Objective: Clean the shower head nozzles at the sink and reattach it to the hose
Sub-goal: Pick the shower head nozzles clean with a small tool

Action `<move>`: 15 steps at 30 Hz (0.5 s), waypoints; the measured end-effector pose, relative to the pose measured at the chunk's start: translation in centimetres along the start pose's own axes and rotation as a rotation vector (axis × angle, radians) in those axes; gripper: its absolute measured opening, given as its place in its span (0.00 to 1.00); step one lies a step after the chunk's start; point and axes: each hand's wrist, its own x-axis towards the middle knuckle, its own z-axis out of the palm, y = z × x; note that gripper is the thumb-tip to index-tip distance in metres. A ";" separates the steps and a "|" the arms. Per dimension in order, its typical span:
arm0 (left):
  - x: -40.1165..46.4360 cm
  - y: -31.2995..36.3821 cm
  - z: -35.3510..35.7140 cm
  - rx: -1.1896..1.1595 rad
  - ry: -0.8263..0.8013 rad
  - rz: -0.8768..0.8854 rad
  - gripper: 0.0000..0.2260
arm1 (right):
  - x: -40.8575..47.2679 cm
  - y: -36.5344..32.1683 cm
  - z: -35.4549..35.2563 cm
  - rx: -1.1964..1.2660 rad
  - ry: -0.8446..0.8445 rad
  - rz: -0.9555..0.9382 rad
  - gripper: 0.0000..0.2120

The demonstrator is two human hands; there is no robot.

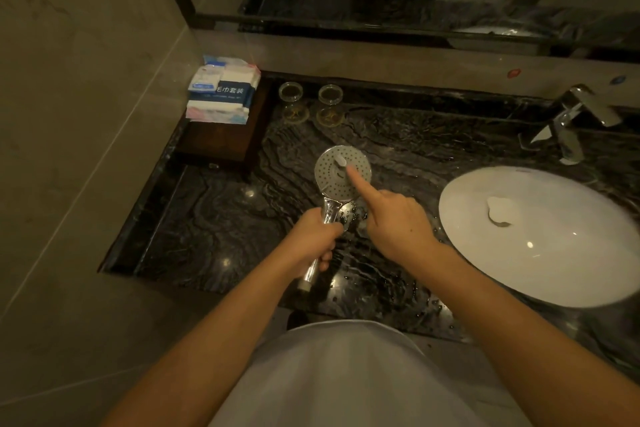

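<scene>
A chrome shower head (337,172) with a round grey nozzle face points up at me above the dark marble counter (214,218), left of the sink. My left hand (313,239) is wrapped around its chrome handle, whose threaded end sticks out below my fist with no hose on it. My right hand (394,222) has its index finger stretched out, the fingertip pressing on the nozzle face just right of centre, the other fingers curled in. No hose is in view.
A white oval sink (540,239) sits at the right, a chrome faucet (575,121) behind it. Two upturned glasses (311,104) stand at the back. A wooden tray (221,142) with packaged towels (223,90) fills the back left corner. A mirror runs along the wall.
</scene>
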 end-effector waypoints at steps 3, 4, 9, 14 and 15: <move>0.1 -0.2 -0.1 0.018 0.003 -0.006 0.10 | 0.0 -0.1 0.0 -0.086 0.014 -0.006 0.33; 0.1 -0.3 -0.1 0.027 0.004 -0.008 0.10 | 0.0 -0.1 -0.1 -0.075 0.010 -0.002 0.32; 0.2 -0.4 -0.1 0.034 0.000 -0.020 0.10 | 0.1 0.0 0.6 0.095 -0.061 -0.024 0.33; 0.3 -0.3 0.0 0.038 -0.028 -0.018 0.09 | 0.7 0.5 0.8 -0.045 -0.143 -0.070 0.37; 0.4 -0.3 0.0 0.036 -0.030 -0.012 0.09 | 0.7 0.4 0.8 -0.034 -0.132 -0.064 0.37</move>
